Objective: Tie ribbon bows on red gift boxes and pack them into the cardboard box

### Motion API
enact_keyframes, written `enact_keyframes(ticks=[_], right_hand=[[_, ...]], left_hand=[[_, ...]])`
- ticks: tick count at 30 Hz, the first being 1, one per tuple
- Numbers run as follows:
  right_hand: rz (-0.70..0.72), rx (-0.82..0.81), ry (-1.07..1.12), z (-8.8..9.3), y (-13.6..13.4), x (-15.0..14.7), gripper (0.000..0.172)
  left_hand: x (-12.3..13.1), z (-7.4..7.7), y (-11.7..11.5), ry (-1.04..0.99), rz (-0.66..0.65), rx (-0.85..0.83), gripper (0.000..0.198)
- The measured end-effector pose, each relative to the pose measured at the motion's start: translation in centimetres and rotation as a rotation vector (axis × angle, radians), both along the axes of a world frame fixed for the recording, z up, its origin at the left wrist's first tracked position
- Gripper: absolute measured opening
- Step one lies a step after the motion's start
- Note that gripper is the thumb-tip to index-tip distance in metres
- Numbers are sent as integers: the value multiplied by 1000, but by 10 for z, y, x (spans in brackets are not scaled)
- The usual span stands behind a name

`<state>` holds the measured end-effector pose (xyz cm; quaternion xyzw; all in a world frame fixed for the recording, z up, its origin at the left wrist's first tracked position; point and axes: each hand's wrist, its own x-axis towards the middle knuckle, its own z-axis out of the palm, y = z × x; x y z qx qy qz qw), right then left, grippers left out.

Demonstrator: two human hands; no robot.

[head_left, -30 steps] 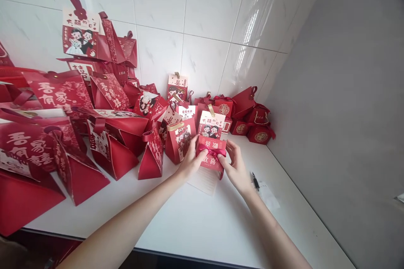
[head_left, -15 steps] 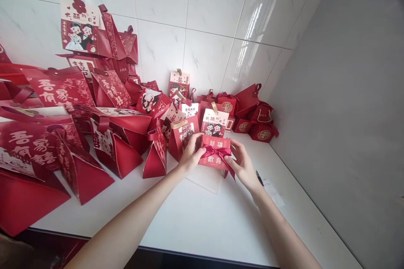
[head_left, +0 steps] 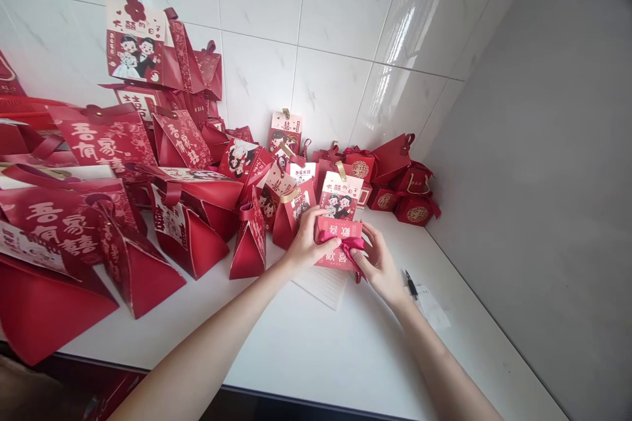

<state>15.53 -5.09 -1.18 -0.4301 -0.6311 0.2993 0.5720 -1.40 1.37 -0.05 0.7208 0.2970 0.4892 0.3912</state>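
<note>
Between my two hands is a small red gift box (head_left: 340,262) with Chinese characters and a magenta ribbon bow (head_left: 349,243) across its top. My left hand (head_left: 312,240) grips the box's left side, its thumb laid over the ribbon near the knot. Fingers of my right hand (head_left: 376,256) wrap the right side, the thumb and fingertips by the bow's right loop and tail. Just behind the box stands a gift box with a cartoon couple (head_left: 340,196) and a gold strap. Lined paper (head_left: 320,286) lies below the held box.
Many red gift boxes (head_left: 172,230) crowd the left of the white table (head_left: 306,355). Smaller ribboned boxes (head_left: 415,209) are stacked at the back right corner. A black pen (head_left: 411,284) and a paper slip (head_left: 434,308) lie right of my right hand. Tiled wall (head_left: 336,79) rises behind.
My left thumb has slid rightward across the box top onto the ribbon by the knot. The bow now looks bunched toward the right. The view has shifted slightly, and the pen shows more fully.
</note>
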Motion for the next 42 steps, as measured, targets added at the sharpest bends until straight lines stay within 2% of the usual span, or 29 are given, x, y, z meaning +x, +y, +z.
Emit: enact_keyframes(ticks=[3,6,8,10,12,15,18,20,23,25,28,30,37,42], right_hand=[[-4,1,-48,-1,-2,-2,48],[-151,69,-158,0,-3,-1,50],[-341,170,-273,3,-4,1,41],[-508,332,-395,7,-7,1,24],[-552,533,-520,11,-12,-2,11],[-371,748,-725,12,-19,-18,12],[-202,810,-909,8,-21,-37,18],[-204,813,-995,2,-21,-46,26],[-280,795,-1056,-5,-19,-49,38],[-325,773,-1084,-7,-18,-49,44],[-367,760,-1106,-6,-19,-47,45],[-346,771,-1091,-5,-21,-46,44],[-107,807,-961,3,-25,-34,51],[-68,865,-966,6,-26,-35,56]], left_hand=[[1,1,0,-16,-19,-83,49],[2,3,-2,-20,4,-127,46],[2,3,-2,-21,10,-145,46],[3,3,-2,-23,1,-178,46],[3,2,0,-39,-20,-221,49],[4,0,3,-90,-53,-277,55],[3,0,4,-127,-101,-346,61],[2,4,2,-173,-159,-433,57],[1,11,-1,-260,-254,-574,50],[0,13,-3,-284,-264,-612,52],[-1,12,-1,-269,-237,-595,52],[-1,11,1,-244,-229,-563,48],[-2,10,6,-128,-138,-439,39],[0,12,1,-114,-89,-413,33]])
